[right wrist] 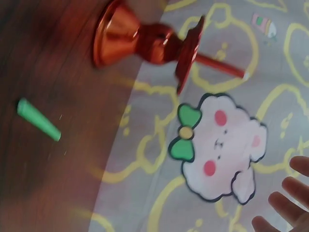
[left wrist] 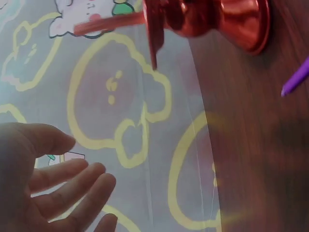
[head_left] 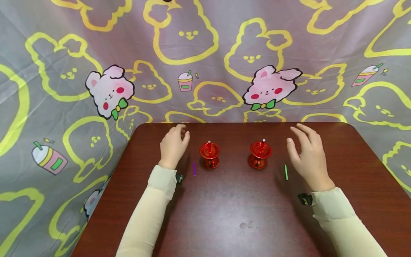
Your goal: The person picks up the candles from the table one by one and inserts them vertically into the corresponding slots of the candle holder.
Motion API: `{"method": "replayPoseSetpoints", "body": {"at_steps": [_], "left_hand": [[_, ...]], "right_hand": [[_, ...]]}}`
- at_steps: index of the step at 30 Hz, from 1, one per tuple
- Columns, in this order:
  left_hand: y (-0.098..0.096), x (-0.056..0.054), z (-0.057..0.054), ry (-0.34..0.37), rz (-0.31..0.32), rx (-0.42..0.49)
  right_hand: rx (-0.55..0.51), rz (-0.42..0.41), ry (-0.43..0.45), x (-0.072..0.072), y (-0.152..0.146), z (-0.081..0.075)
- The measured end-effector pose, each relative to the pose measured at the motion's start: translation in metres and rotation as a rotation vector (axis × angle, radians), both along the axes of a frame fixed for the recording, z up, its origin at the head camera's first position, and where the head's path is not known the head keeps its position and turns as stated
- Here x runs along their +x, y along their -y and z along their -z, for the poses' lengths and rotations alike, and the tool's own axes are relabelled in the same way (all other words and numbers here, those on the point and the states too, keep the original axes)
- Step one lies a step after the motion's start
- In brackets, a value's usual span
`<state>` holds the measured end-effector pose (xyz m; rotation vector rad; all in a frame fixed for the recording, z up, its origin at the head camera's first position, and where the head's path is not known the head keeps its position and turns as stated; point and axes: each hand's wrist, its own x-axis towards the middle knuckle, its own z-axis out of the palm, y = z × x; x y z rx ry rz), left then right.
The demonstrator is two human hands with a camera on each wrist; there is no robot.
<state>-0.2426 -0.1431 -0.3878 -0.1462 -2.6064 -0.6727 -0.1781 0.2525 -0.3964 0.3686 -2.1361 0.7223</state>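
Note:
Two shiny red candle holders stand upright on the table, a left one (head_left: pixel 210 161) and a right one (head_left: pixel 258 161). Each carries a thin red stick with a pale tip rising from its dish. My left hand (head_left: pixel 173 146) hovers left of the left holder with fingers loosely bent, holding nothing. A slim purple stick (head_left: pixel 194 169) lies between that hand and the holder. On the other side, my right hand (head_left: pixel 308 157) is raised with fingers spread and nothing in it. Just left of it a short green stick (head_left: pixel 286 172) lies on the wood.
The dark reddish-brown table (head_left: pixel 208 214) reaches back to a grey curtain (head_left: pixel 221 71) printed with yellow outlines and pink bears. Small dark devices sit at the left wrist (head_left: pixel 179 179) and the right wrist (head_left: pixel 305 199). Light glares off the tabletop's middle.

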Motion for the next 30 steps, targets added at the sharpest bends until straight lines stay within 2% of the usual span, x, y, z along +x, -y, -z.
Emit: {"method": "replayPoseSetpoints", "body": {"at_steps": [6, 11, 14, 21, 26, 30], "left_hand": [[-0.001, 0.010, 0.003, 0.061, -0.034, 0.086], [-0.002, 0.017, 0.005, 0.170, -0.069, 0.135], [-0.003, 0.022, 0.007, 0.217, -0.068, 0.158], [-0.005, 0.035, 0.012, 0.268, -0.049, 0.196], [-0.006, 0.039, 0.021, 0.313, -0.049, 0.211], [-0.006, 0.040, 0.030, 0.344, -0.059, 0.211]], "right_hand": [[-0.017, -0.036, -0.069, 0.010, 0.018, 0.000], [-0.036, -0.080, -0.104, 0.017, 0.038, 0.003], [-0.041, -0.116, -0.117, 0.021, 0.048, 0.006], [-0.018, -0.202, -0.125, 0.024, 0.069, 0.011], [0.007, -0.260, -0.126, 0.024, 0.084, 0.017], [0.036, -0.310, -0.088, 0.024, 0.095, 0.022]]}}
